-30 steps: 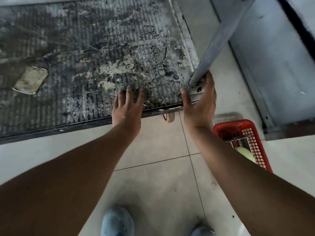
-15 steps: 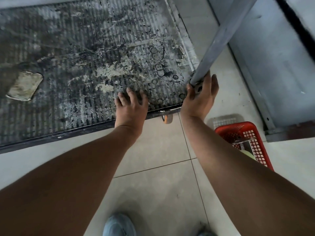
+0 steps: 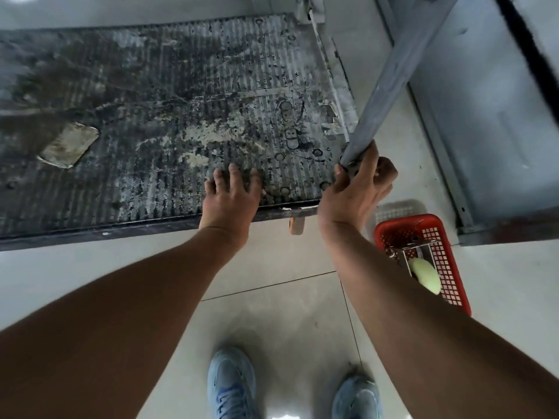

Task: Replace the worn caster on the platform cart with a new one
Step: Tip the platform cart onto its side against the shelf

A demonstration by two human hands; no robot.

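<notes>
The platform cart [image 3: 145, 122] stands on the tiled floor, its ribbed deck dirty and stained. My left hand [image 3: 231, 198] lies on the deck near its front edge with the fingers spread. At the front right corner my right hand [image 3: 355, 189] grips the base of the grey handle bar [image 3: 390, 77], thumb and fingers curled round it. An orange caster wheel [image 3: 296, 226] peeks out under the front edge between my hands. Most of it is hidden by the deck.
A red plastic basket [image 3: 453, 279] sits on the floor at the right, holding a pale green wheel-like part [image 3: 425, 275] and metal pieces. A flat beige pad [image 3: 69, 145] lies on the deck at left. A grey metal door or panel [image 3: 484, 116] stands behind the handle. My shoes [image 3: 231, 385] are below.
My right hand has closed from flat fingers to a grip round the handle base. My left hand has slid a little further onto the deck. The view has pulled back.
</notes>
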